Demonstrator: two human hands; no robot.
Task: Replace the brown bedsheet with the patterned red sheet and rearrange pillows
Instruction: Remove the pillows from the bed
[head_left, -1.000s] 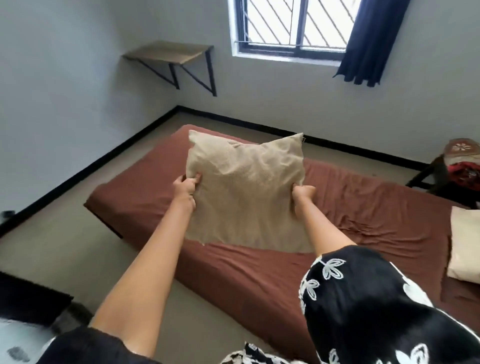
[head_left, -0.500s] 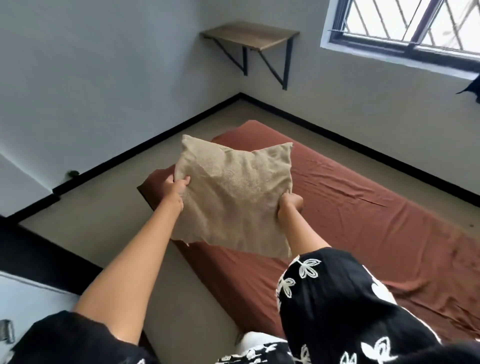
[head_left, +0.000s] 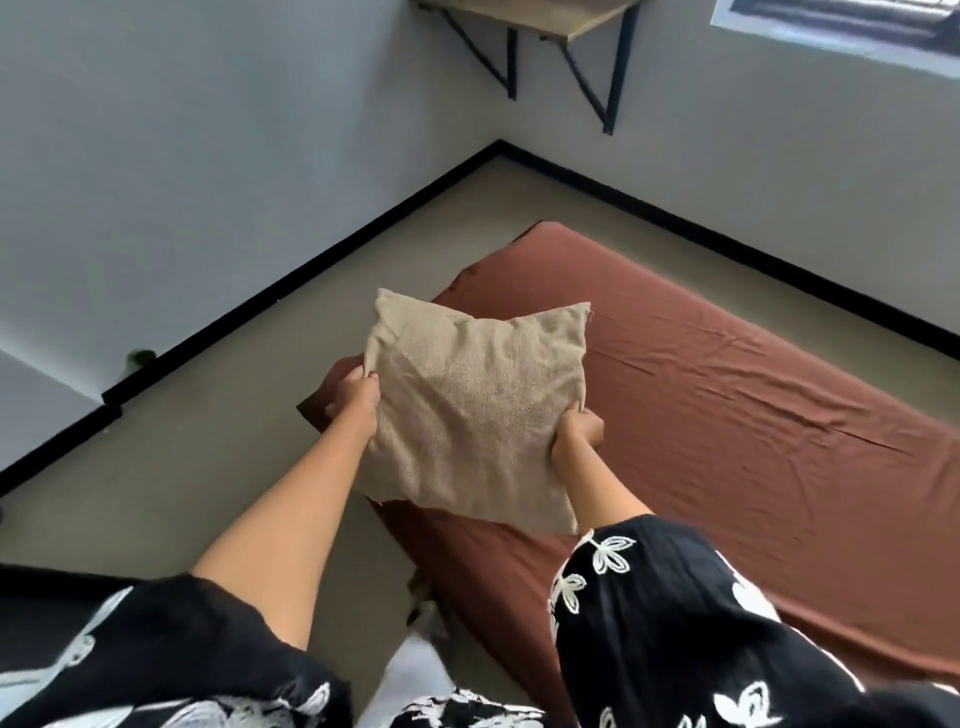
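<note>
Head view: left hand (head_left: 353, 397) pinches the pillow's left edge, right hand (head_left: 579, 434) grips its right edge near the lower corner. Between them the tan pillow (head_left: 475, 410), coarse-woven and creased, hangs tilted in the air above the near corner of the mattress, which is covered by the wrinkled brown bedsheet (head_left: 727, 415).

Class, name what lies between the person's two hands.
The tan pillow, gripped at its side edges by the left hand and right hand, shown in the head view.
</note>
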